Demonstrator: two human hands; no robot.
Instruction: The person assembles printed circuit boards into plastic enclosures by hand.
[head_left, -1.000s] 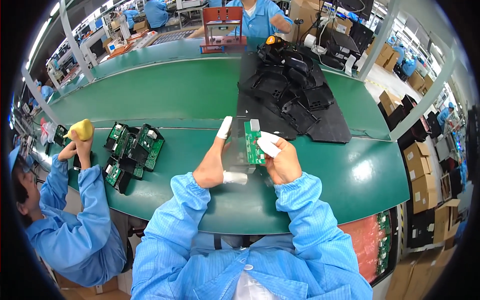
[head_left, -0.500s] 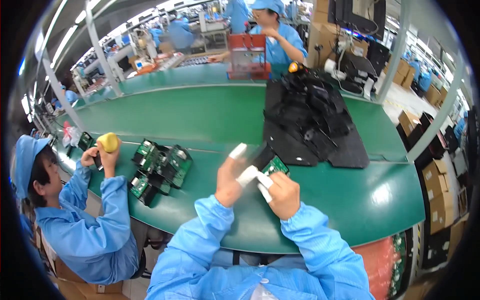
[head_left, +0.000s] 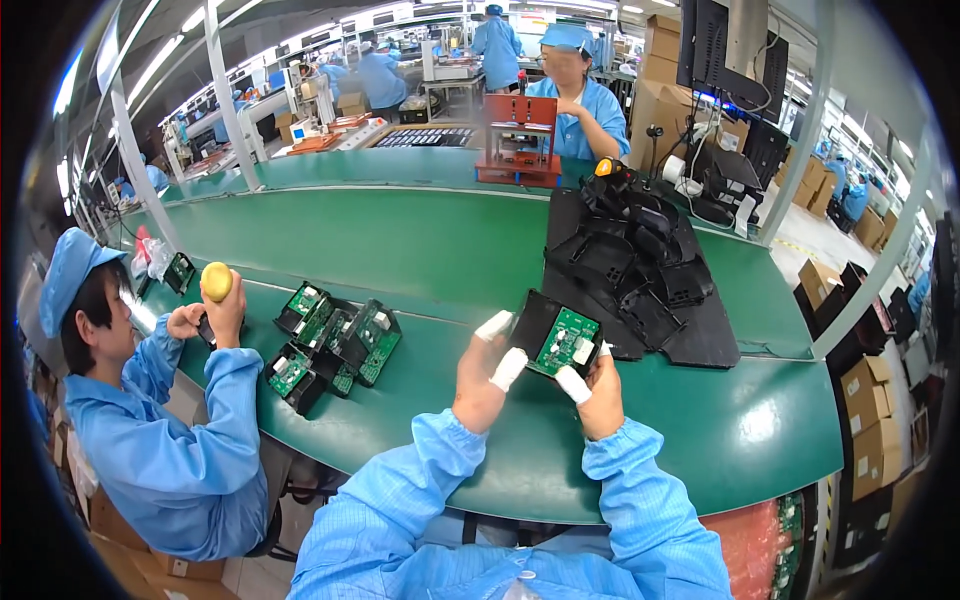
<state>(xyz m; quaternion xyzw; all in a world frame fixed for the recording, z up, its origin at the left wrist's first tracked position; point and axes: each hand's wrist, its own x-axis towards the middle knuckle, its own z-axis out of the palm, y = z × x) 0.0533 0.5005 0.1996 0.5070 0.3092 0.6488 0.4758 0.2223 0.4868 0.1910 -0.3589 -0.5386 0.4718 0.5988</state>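
A black plastic housing with a green circuit board (head_left: 568,341) in it is held up in front of me over the green bench, board side showing. My right hand (head_left: 602,397) grips its lower right corner, thumb on the front edge, other fingers mostly hidden behind. At its left edge, my left hand (head_left: 480,383) holds it between thumb and forefinger. White finger covers sit on several of my fingertips. To the left, several similar black housings with green boards (head_left: 345,340) lie in a cluster on the bench.
A black mat (head_left: 705,345) at the right bears a heap of black plastic parts (head_left: 640,265). A co-worker (head_left: 165,400) sits at left with a round yellow object (head_left: 216,281) in hand. Across the bench, another person (head_left: 580,95) is behind a red fixture (head_left: 520,135).
The housing has turned so its board faces me more fully. My right hand has moved from across its front to its lower right corner; my left hand has shifted slightly right. The view has shifted somewhat.
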